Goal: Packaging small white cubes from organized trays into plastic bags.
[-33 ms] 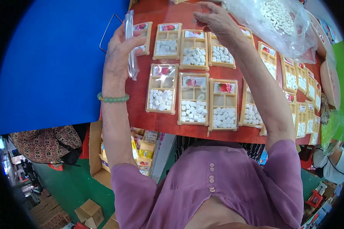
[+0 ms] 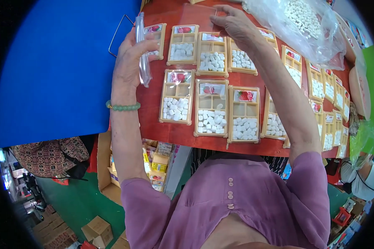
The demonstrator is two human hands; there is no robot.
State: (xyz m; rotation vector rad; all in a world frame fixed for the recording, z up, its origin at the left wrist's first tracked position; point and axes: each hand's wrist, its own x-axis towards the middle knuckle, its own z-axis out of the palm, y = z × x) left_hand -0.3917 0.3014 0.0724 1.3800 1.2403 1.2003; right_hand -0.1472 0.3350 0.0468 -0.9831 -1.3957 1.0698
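At the table's left part, my left hand (image 2: 131,58) is closed round a stack of thin clear plastic lids (image 2: 143,52) held on edge. Farther off, my right hand (image 2: 237,27) pinches a single clear plastic lid (image 2: 197,15) by its right edge, above the table. Below both hands stand rows of beige compartment trays (image 2: 212,107) holding small white pieces and a packet with a strawberry picture (image 2: 246,96). Clear lids appear to cover some of the near trays. My left fingers partly hide the tray (image 2: 156,39) at the far left end.
A clear bag of white pieces (image 2: 301,18) lies at the back right, beside pale pink basins (image 2: 357,91). More trays (image 2: 318,89) stand on the right. A blue surface (image 2: 62,74) adjoins the red table (image 2: 151,106). Below sits an open cardboard box (image 2: 105,184) with packages.
The clear lid in my right hand shows flatter and more fully, with my right hand shifted slightly. My left hand keeps its hold on the stack.
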